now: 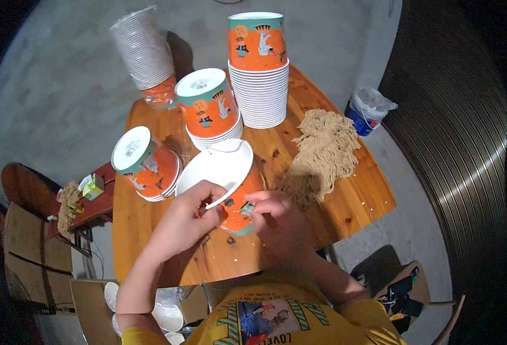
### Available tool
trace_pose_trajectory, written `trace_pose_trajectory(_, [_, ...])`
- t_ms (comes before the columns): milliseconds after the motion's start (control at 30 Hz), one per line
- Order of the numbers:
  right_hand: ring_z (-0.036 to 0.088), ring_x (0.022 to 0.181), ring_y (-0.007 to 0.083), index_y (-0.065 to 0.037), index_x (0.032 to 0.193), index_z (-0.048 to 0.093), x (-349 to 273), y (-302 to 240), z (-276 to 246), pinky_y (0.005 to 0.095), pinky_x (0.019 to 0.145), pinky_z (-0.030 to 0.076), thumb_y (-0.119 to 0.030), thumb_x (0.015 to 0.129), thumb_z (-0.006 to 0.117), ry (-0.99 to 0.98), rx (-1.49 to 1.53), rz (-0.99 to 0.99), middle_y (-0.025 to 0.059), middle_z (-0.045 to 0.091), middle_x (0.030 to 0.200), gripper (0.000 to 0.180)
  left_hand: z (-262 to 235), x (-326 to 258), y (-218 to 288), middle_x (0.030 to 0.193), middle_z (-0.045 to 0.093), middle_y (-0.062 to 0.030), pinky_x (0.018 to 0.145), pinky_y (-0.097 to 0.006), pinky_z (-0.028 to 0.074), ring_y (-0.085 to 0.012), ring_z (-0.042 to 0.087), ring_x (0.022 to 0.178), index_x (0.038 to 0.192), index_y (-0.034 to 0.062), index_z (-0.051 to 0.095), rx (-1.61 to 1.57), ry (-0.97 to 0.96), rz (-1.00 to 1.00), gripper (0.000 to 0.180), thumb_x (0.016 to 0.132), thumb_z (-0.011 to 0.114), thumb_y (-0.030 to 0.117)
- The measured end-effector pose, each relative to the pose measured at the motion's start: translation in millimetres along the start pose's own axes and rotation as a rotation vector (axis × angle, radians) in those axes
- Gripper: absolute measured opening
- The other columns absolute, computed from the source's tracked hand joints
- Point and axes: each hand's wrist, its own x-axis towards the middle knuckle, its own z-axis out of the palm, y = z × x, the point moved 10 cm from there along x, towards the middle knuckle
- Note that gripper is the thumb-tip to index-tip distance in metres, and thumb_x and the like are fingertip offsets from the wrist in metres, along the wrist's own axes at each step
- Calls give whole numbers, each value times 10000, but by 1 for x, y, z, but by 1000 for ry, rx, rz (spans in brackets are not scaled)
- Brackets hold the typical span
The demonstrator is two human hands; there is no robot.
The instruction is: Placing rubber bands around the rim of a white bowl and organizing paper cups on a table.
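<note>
An orange paper bucket (215, 172) with a white inside tilts in front of me, its mouth turned up and to the left. My left hand (191, 217) is closed on its near rim, with the thumb outside. Against the bucket's printed side, my right hand (273, 214) has its fingertips pinched together. Whatever they may hold is too small to make out. A thin light cord (219, 151) crosses the bucket's far rim. To the right of the bucket lies a heap of tan cords (325, 152), partly in shadow.
Upside-down bucket stacks stand on the wooden table (345, 215): a tall stack (259, 86), a middle stack (210, 109) and a left stack (147, 164). A plastic-wrapped stack (144, 54) is behind. A blue pail (365, 112) sits on the floor, and a cardboard box (87, 299) at lower left.
</note>
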Motion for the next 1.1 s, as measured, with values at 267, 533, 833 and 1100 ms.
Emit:
trace_pose_trajectory(267, [594,869,306,-57,880,492,5,-4,7,400,796,457,-2,748,585,-42,-130,1,141,633,1017,171,-6,6,-14,849,467,45,660,-189,390,-33,433,745,969,35,514,-225,-60,-179,197,792,597,16])
trace_pose_trajectory(533, [590,892,300,-43,834,506,6,2,8,397,808,460,-8,770,566,-51,-90,86,131,629,1030,95,-4,8,-24,840,430,50,675,-190,386,-32,424,749,988,30,517,-289,-122,-237,222,775,560,-17])
trace_pose_trajectory(833, [582,923,294,-23,804,525,12,6,11,387,824,458,-17,784,563,-83,-127,93,134,626,1057,43,-5,7,-27,877,508,24,738,-216,440,-54,528,812,1020,14,528,-374,-188,-239,258,766,524,-34])
trace_pose_trajectory(1100, [585,935,290,-21,787,532,11,16,11,378,838,453,-21,786,562,-103,-95,185,128,623,1070,30,-5,10,-25,814,495,48,737,-210,440,-35,502,773,978,3,564,-400,-165,-237,222,760,544,-27])
